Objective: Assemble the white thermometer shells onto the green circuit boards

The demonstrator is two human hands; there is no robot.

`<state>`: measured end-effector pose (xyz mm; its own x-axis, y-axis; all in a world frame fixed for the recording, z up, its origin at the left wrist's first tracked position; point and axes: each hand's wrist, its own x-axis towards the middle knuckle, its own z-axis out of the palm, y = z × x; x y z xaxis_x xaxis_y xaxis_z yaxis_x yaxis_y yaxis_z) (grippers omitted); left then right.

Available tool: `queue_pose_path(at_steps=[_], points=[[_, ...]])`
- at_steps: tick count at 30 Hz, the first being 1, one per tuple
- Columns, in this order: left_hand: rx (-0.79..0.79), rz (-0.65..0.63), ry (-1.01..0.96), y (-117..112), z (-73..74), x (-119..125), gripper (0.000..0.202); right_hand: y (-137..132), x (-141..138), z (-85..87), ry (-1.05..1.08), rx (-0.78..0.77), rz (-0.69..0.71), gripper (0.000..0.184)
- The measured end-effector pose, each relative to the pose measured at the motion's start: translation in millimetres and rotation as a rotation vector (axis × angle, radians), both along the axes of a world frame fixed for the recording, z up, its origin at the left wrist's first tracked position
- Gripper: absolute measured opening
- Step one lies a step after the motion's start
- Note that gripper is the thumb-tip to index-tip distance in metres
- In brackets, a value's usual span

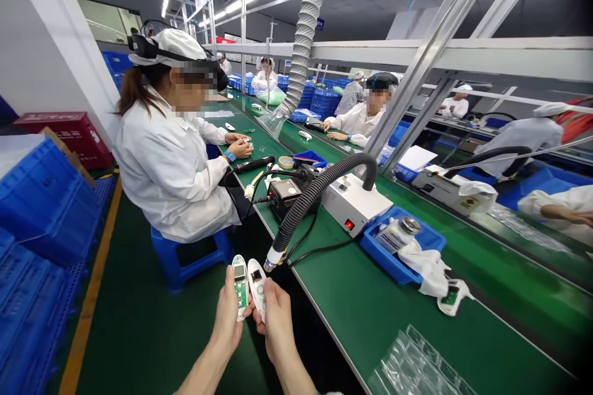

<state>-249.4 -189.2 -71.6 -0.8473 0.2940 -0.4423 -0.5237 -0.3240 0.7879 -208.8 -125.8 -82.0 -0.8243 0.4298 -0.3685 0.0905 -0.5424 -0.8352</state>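
My left hand (228, 311) is closed on a white casing half with a green circuit board (241, 290) and a small grey screen in it. In my right hand (279, 315) is the other half, a white oval cover (256, 281) with a dark window and round button openings. The two halves are held side by side, upright, their edges close together. Just above the cover is the nozzle (273, 257) of a black flexible hose (319, 188). Whether the nozzle touches the cover I cannot tell.
The hose comes from a white box (356, 203) on the green bench. Beside it are a blue tray (393, 265) with a jar and cloth, an opened device (451, 297) and clear plastic trays (417, 361). A co-worker (178, 154) sits at left; blue crates (50, 197) are stacked behind.
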Motion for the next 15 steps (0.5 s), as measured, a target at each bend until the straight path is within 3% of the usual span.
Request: queue_pose_path(at_steps=[4,9,12,15], points=[[-0.006,-0.023,0.007,-3,4.4,15,0.051,-1,11,-0.5,-0.006,0.033,0.003,0.054],[-0.020,-0.091,0.022,0,1.2,52,0.036,4,37,-12.8,-0.055,0.174,-0.064,0.053],[-0.109,-0.122,-0.002,0,-1.6,70,0.038,4,53,-16.0,-0.075,0.329,-0.156,0.049],[-0.133,-0.128,0.008,0,-0.3,78,0.038,7,75,-1.7,-0.081,0.573,-0.150,0.045]])
